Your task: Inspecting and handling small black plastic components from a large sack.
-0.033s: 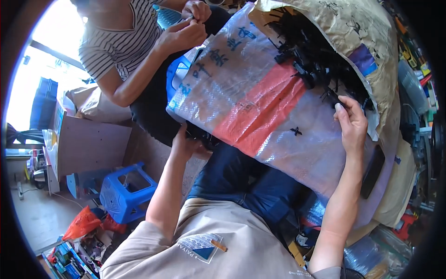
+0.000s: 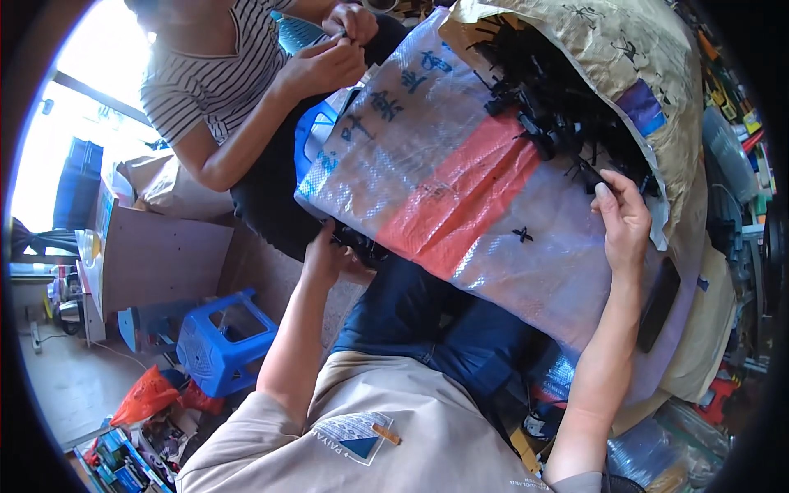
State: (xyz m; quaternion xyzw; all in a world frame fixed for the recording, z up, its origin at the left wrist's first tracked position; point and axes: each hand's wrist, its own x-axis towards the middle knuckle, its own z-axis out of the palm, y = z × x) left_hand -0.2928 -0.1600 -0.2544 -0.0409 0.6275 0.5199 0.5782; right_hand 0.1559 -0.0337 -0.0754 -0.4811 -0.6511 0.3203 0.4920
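Observation:
My right hand [image 2: 623,215] pinches a small black plastic piece [image 2: 588,176] between thumb and fingertips, beside the mouth of a paper-and-woven sack. Many similar black parts [image 2: 542,90] lie tangled in that opening. A loose black cross-shaped piece [image 2: 522,236] rests on the woven plastic sheet [image 2: 567,267] over my lap. At the sheet's left edge, my left hand [image 2: 327,256] is closed around a cluster of black plastic parts [image 2: 358,243]. The sheet's edge and the hand itself partly hide these parts.
Across from me sits a person in a striped shirt [image 2: 222,90], both hands together at a small item. A blue plastic stool [image 2: 215,349] stands at the left near a wooden cabinet [image 2: 164,251]. A dark oblong object [image 2: 660,304] lies beside my right forearm.
The black piece at my right fingertips has turned and dipped slightly. My left thumb has shifted a little over the black parts. Otherwise the scene looks the same.

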